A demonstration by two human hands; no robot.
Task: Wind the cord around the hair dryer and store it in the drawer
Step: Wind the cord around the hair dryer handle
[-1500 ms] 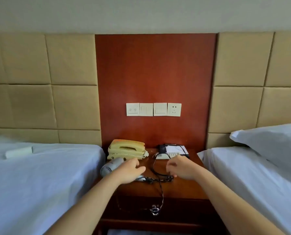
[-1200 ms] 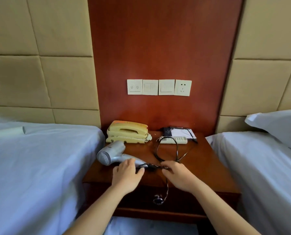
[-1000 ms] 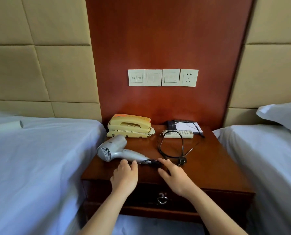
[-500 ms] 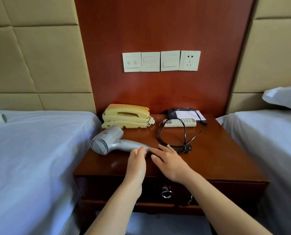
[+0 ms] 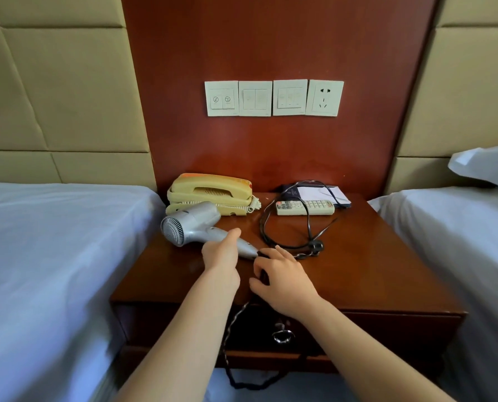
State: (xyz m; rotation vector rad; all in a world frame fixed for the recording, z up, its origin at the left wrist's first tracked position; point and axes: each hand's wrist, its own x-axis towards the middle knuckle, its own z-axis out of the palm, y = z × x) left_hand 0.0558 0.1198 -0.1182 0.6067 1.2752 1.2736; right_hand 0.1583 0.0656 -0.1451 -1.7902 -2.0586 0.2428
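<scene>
A silver hair dryer lies on the wooden nightstand, its nozzle end toward the left bed. My left hand grips its handle. My right hand pinches the black cord close to the handle's end. From there the cord hangs over the nightstand's front edge and down past the closed drawer with its metal ring pull. Another part of the cord loops on the tabletop, ending at the plug.
A yellow telephone, a white remote and a dark folder with paper sit at the back of the nightstand. White-sheeted beds flank it on both sides. Switches and a socket are on the wall panel.
The view has moved closer and lower. My left hand has closed around the dryer's handle. My right hand has taken the cord, which now trails over the front edge.
</scene>
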